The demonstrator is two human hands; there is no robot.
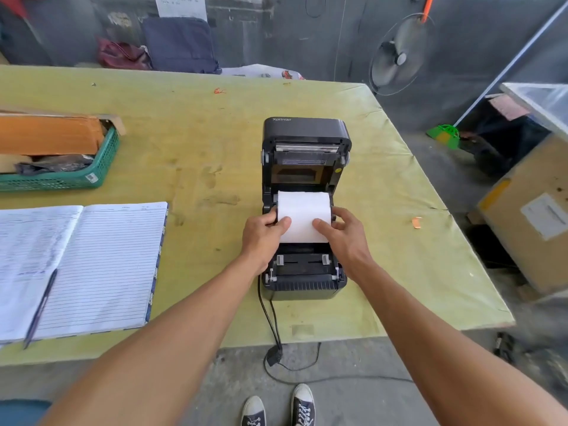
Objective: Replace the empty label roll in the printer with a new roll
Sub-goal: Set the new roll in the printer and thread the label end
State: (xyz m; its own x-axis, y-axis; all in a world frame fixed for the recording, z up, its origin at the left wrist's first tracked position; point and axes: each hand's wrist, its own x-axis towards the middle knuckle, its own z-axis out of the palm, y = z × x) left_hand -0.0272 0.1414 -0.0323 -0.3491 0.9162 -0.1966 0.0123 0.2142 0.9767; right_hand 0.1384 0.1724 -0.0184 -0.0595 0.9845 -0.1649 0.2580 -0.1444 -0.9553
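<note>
The left hand (265, 233) grips the left end of the new label roll (304, 215), thumb laid across the white paper face and fingers curled round the side. The right hand (340, 233) mirrors it on the right end, thumb on the paper. Between them the roll sits low in the printer (305, 207), in the bay behind the feed path, its lid (305, 139) tipped up and back.

From this view I cannot tell whether the roll's core is caught by the side holders — the hands hide both ends. That is the main risk: if one end seats and the other does not, the roll will probably sit skewed and feed crooked. The paper's free edge lies short of the two small guides (302, 259) near the front; if the lid were shut on it there, it would likely not feed. A tug could also shift the printer on the yellow-green table (199, 142), with its cable (270, 321) hanging off the near edge.
</note>
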